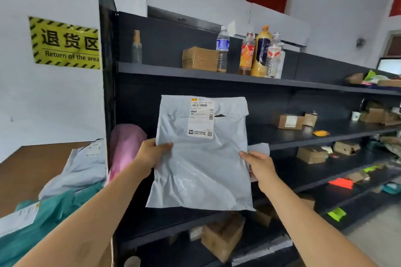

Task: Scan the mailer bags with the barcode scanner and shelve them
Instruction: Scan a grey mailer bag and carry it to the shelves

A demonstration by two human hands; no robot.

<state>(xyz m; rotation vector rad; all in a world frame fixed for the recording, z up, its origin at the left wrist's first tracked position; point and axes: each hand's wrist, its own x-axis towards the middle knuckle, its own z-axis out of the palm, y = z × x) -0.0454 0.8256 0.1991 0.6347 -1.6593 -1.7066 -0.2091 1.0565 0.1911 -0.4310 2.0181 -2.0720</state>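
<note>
Mailer bag [201, 158], grey: one, held up centre frame, not yet shelved.
Left grip [152, 154] and right grip [258, 165] each pinch a side edge, label facing out, before the middle shelf [271, 136]. Scanner: none in view, so scan status cannot be told. Likely left to do, lower left: one grey bag [82, 171] and one teal bag [60, 219] on the desk [32, 169], one pink bundle [128, 145] beside. Top shelf [162, 69]: five bottles [247, 54], one box [199, 58].
</note>
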